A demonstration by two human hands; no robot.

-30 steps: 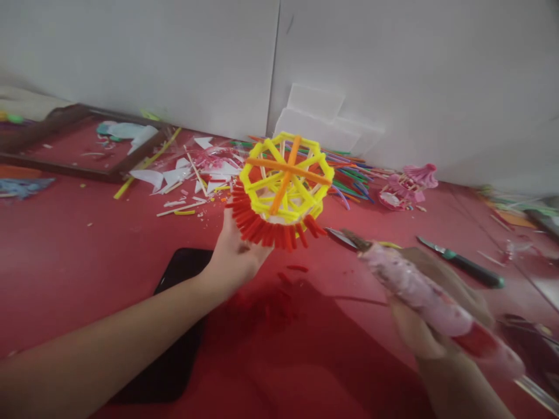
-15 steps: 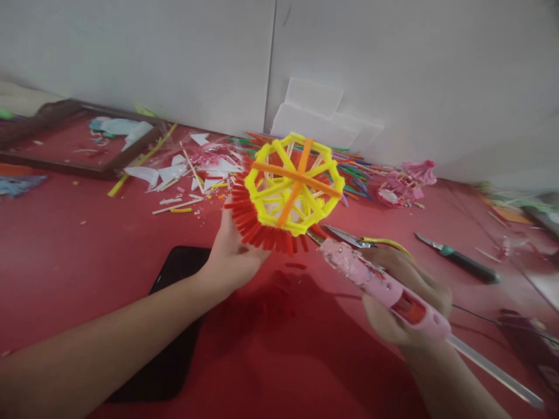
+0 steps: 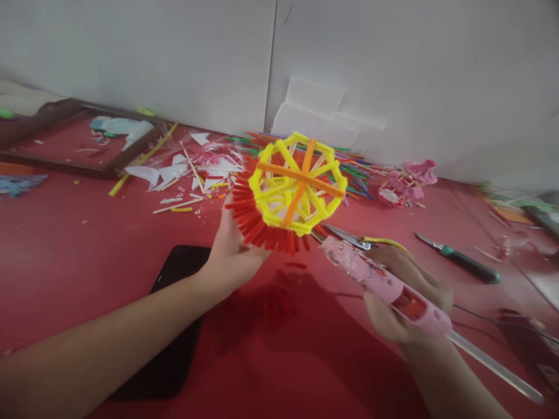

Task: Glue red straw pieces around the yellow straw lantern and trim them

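Yellow-and-orange frame (image 3: 303, 177), wheel-topped, with red fringe (image 3: 257, 224) along its near and left sides: one item, held off the surface (image 3: 109, 244), over its middle, away from the far edge; upper wheel tilted toward the viewer.

Hazards, as judged. Nozzle of the pink glue gun (image 3: 388, 288), presumably hot, points at the fringe's right end; contact cannot be confirmed. Pressed too hard, it could bend or knock loose the outermost strips; too much glue could mat the fuzz or string across the spokes. Frame apparently steadied from one side only, so a push from the right could twist it. Fingers hidden under the fringe might be burned if the nozzle strayed left. Scissors (image 3: 349, 237), lying just beyond the gun, could be bumped; the dark cord (image 3: 484, 317) toward the surface's right side could tug.

Left hand (image 3: 236, 256): clamped on the frame from below and left, thumb beneath the fringe, remaining fingers out of sight; forearm slanting up from the lower left, across a black flat slab (image 3: 168, 364).

Right hand (image 3: 413, 276): wrapped around the gun, knuckles on the far side, thumb side near; forearm rising from the lower right. Clear glue stick (image 3: 495, 365) protrudes from the gun's rear.
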